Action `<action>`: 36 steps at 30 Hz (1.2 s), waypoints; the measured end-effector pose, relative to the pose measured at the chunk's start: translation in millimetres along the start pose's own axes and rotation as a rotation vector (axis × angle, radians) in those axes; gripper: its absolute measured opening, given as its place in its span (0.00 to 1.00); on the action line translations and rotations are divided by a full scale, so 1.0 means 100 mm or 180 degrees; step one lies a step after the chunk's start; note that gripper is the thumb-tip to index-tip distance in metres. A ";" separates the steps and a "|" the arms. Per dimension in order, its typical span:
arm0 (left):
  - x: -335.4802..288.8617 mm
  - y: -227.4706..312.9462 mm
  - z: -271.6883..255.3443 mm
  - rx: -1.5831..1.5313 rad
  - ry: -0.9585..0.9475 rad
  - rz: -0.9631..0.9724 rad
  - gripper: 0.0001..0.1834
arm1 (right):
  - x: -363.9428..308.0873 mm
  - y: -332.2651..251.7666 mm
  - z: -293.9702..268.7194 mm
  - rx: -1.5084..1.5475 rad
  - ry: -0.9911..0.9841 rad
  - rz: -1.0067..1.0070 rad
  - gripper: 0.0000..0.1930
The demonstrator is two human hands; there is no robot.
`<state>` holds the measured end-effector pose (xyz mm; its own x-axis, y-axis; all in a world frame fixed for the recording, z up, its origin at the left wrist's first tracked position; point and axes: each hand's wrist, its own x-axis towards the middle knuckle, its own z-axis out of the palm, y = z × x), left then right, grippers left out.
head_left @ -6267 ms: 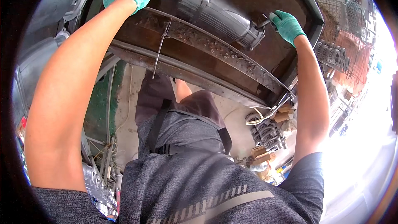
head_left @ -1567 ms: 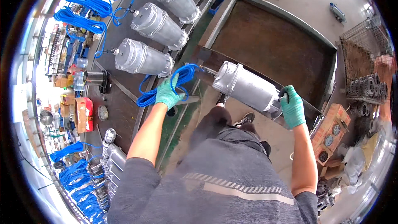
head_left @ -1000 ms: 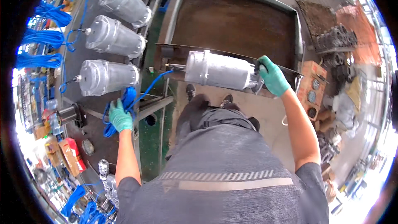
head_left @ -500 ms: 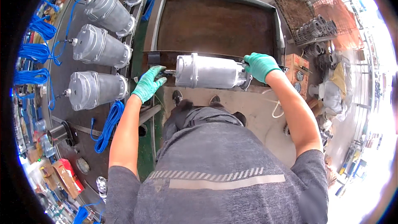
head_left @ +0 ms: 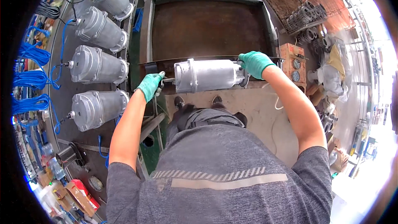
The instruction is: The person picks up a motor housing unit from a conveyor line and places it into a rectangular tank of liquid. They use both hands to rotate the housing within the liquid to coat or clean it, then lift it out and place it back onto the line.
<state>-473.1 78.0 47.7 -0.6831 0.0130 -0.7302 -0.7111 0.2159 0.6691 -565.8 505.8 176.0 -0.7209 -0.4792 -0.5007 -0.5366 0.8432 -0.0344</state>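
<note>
My green-gloved left hand (head_left: 150, 86) is closed on the stub at the capped end of the grey ribbed cylindrical metal motor housing (head_left: 207, 75), my right hand (head_left: 253, 63) wrapped around its opposite end, housing horizontal across the near rim of the rusty brown steel tray (head_left: 207, 29).

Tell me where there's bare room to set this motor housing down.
The rusty brown tray beyond the silver motor housing shows bare floor between its raised rims. The dark bench on the left is crowded with four similar housings and blue cables. Left hand and right hand grip the housing's ends.
</note>
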 end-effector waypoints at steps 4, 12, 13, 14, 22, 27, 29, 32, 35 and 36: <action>-0.17 0.01 0.16 0.0201 0.0343 0.0689 0.23 | 0.00 0.02 0.02 0.0084 -0.0019 0.0131 0.11; -0.02 -0.34 0.03 0.1074 0.0408 0.1373 0.20 | 0.03 0.01 0.03 -0.0132 -0.0090 -0.0021 0.11; 0.02 -0.30 0.02 0.0466 0.0311 0.0846 0.20 | 0.04 0.00 0.03 -0.0107 -0.0059 -0.0026 0.11; 0.02 -0.19 0.05 -0.0145 0.0200 0.0314 0.20 | 0.03 0.01 0.03 -0.0084 -0.0038 -0.0024 0.11; -0.34 -0.09 0.05 0.1841 0.0565 0.2588 0.22 | 0.01 0.04 0.07 0.0138 0.0014 0.0166 0.13; -0.14 -0.17 0.02 0.0800 0.0367 0.1170 0.20 | 0.05 0.02 0.07 0.0135 0.0019 0.0199 0.14; -0.10 0.07 0.09 -0.0109 0.0111 -0.0414 0.23 | 0.04 0.00 0.07 0.0145 0.0012 0.0256 0.13; -0.13 0.08 0.18 0.0164 0.0563 0.0285 0.22 | 0.00 0.00 0.05 0.0178 0.0038 0.0288 0.12; -0.09 -0.28 0.13 0.0635 0.0760 0.2170 0.20 | 0.04 0.03 0.10 0.0170 0.0086 0.0242 0.12; -0.08 -0.34 0.08 0.1101 0.0878 0.2830 0.20 | 0.05 0.02 0.09 0.0165 0.0075 0.0218 0.12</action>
<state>-442.5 78.7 29.9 -0.9904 0.0902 0.1047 0.1363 0.5112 0.8486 -566.5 507.6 165.3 -0.7656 -0.4251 -0.4829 -0.4627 0.8853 -0.0457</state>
